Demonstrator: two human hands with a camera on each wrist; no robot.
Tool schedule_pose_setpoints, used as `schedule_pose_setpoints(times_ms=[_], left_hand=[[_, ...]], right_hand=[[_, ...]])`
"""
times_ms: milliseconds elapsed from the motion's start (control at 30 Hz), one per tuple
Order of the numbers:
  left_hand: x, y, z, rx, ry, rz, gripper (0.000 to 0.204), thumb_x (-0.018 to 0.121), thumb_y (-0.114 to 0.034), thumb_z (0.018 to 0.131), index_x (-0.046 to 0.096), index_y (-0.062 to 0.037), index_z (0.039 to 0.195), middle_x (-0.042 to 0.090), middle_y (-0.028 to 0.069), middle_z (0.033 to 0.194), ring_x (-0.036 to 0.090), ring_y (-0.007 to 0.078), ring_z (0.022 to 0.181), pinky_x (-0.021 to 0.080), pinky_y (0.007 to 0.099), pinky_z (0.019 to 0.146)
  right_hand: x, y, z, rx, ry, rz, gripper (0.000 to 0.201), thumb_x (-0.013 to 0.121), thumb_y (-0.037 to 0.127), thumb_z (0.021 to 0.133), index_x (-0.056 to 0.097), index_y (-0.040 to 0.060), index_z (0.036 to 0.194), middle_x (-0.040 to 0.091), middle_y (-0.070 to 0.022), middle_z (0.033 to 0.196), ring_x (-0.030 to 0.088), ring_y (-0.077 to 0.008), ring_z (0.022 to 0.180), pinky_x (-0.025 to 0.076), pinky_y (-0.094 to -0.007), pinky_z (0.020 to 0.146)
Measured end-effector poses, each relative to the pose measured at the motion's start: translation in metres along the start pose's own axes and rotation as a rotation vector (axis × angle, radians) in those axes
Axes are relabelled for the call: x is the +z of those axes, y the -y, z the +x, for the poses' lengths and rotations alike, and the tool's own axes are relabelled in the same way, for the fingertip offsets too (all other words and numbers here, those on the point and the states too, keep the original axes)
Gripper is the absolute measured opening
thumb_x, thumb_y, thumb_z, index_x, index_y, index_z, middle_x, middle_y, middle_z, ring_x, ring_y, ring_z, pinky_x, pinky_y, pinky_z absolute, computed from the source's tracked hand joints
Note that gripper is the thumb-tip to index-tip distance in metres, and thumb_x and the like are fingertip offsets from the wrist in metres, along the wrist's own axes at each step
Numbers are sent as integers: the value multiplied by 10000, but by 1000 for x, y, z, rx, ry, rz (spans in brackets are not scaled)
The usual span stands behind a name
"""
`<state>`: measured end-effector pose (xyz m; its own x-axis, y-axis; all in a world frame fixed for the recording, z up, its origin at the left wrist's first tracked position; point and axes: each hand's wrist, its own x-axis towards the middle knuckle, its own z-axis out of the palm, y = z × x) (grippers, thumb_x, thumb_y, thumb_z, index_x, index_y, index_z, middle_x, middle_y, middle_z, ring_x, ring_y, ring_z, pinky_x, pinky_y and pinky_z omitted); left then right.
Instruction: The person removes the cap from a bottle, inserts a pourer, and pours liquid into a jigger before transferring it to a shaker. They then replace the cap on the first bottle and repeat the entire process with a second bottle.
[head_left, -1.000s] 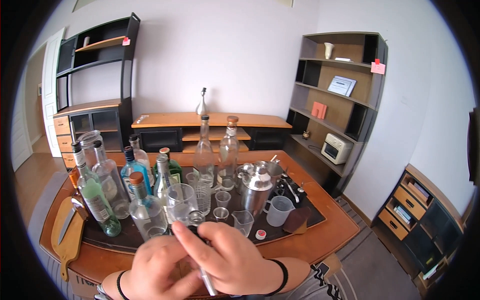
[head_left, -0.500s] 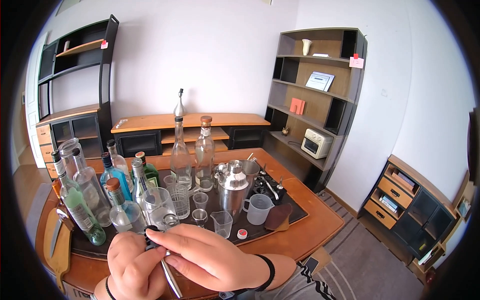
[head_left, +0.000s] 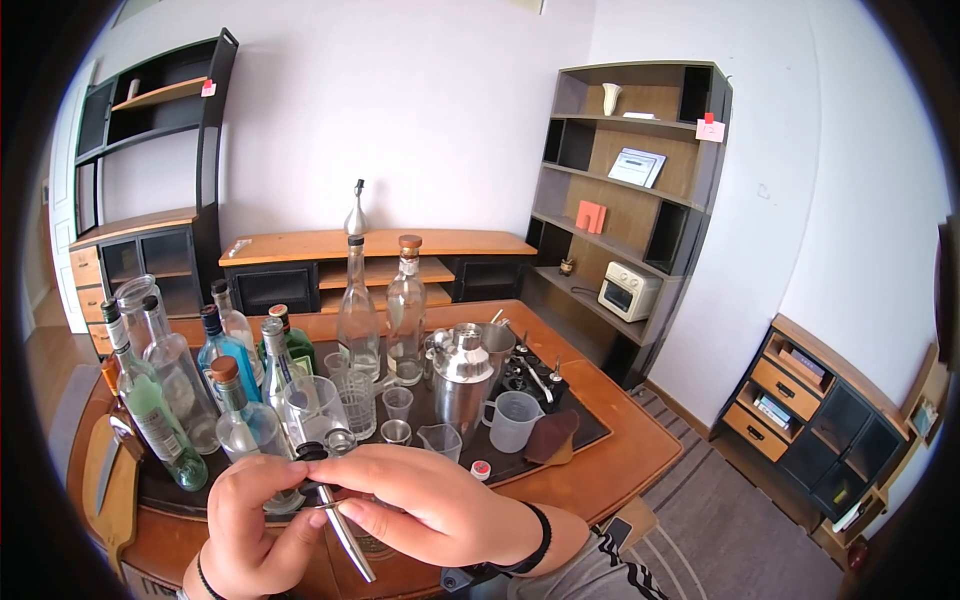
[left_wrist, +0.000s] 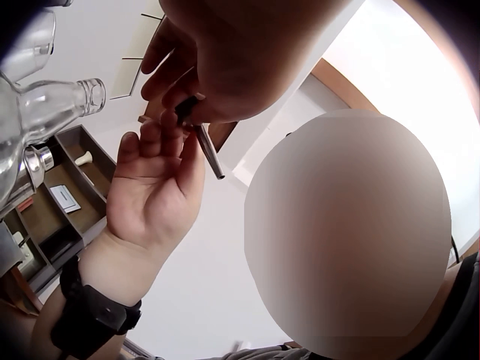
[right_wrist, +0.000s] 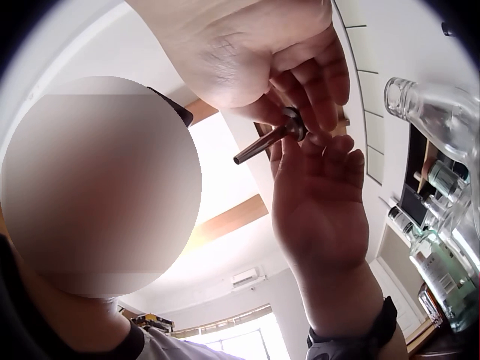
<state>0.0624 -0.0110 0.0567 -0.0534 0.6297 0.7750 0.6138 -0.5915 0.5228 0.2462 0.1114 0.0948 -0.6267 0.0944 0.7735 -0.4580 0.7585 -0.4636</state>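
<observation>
Close in front of me, above the table's near edge, both hands hold a pour spout (head_left: 346,538) with a slim metal tube and a black stopper end. My left hand (head_left: 250,520) pinches it around the black end, thumb near the tube's collar. From the other side, my right hand (head_left: 430,505) pinches it between thumb and fingers. The tube slants down toward me. In the left wrist view the metal tube (left_wrist: 210,154) sticks out between the fingers. A clear glass with a wide mouth (head_left: 312,408) stands just beyond the hands.
Several bottles, such as a green one (head_left: 160,415), crowd the table's left, near a wooden board (head_left: 122,500) with a knife (head_left: 107,480). A steel shaker (head_left: 462,385), plastic jug (head_left: 515,420) and small red-topped cap (head_left: 481,470) stand to the right. More spouts sit in a black holder (head_left: 530,375).
The head view has swung right. My hands have turned the pour spout, so more of its tube shows, and the left fingers have opened out somewhat around its black end.
</observation>
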Motion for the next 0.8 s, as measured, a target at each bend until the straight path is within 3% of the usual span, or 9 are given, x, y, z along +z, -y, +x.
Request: schedule_pose_setpoints(times_ms=[133,333,433,533,633,800], left_hand=[[-10,1,9,147,109,115,511,705,-9,811,469,47,1261,515,150,1202,544,216,1053,433,350,968],[-6,-14,15,168,17,227,465,723,-164,839,537,46,1211,574,154,1073,576,263,953,457,366,886],[-4,-20,23,227,75,238,480,725,-239,853,557,41,1204,593,150,976,584,297,875,472,379,837],[-3,-20,23,215,84,267,500,727,-280,864,563,34,1217,614,161,978,597,314,854,488,396,797],[-3,-21,23,279,55,420,512,725,-324,868,575,31,1206,637,166,1009,624,308,865,492,399,773],[-1,-14,16,260,61,324,482,706,-365,888,598,25,1149,660,130,913,653,282,764,499,376,693]], right_hand=[[-1,0,1,-35,0,12,374,601,42,949,537,-3,1314,617,-152,1018,616,-325,875,486,-391,768],[-3,1,-1,-62,18,42,344,616,33,936,560,-6,1273,618,-149,1021,624,-321,885,490,-384,771],[-3,1,1,-81,27,51,327,620,33,933,564,-6,1253,609,-144,990,615,-317,847,483,-383,746],[-3,1,1,-75,42,59,319,620,32,931,567,-4,1244,591,-137,943,596,-313,801,472,-385,713],[-3,3,1,-64,56,69,311,618,26,929,570,-3,1235,576,-134,907,582,-314,771,463,-387,690],[-1,4,0,-60,66,98,291,618,17,923,576,-5,1211,576,-135,884,574,-321,745,452,-389,665]])
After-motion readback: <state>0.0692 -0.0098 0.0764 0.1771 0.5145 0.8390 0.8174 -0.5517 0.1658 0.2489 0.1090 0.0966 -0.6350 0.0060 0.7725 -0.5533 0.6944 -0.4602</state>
